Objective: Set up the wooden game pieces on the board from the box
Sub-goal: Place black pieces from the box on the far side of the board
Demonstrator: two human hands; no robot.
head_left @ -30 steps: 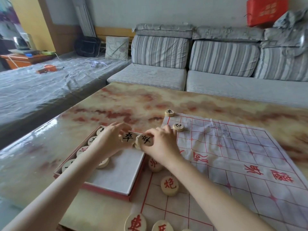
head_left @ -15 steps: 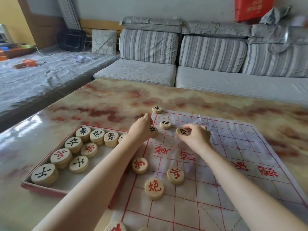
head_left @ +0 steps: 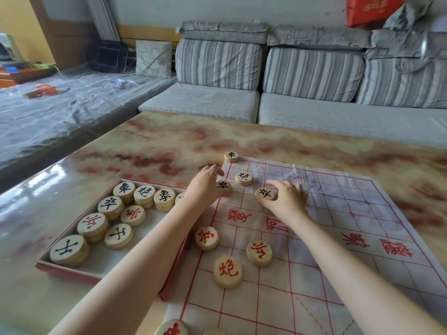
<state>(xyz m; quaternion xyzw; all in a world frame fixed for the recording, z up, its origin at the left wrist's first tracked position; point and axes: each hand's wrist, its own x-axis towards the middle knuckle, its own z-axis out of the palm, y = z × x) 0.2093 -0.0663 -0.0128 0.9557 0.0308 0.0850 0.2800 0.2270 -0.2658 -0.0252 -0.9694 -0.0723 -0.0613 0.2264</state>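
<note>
Marbled surface (head_left: pixel 169 146) carrying board (head_left: pixel 338 274), box (head_left: pixel 65 271) just left; your left hand (head_left: pixel 204 188) is pinching black edge piece (head_left: pixel 223 186) on board, right hand (head_left: pixel 289 200) curling round second black piece (head_left: pixel 264 194)

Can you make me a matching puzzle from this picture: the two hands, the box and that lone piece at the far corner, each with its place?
1 left hand
2 right hand
3 box
4 corner piece

A left of the board, with stacked pieces inside
B alone at the board's far left corner
C holds the edge piece on the board's left line
D pinches the inner piece, further onto the board

Pairs: 1-C, 2-D, 3-A, 4-B
</note>
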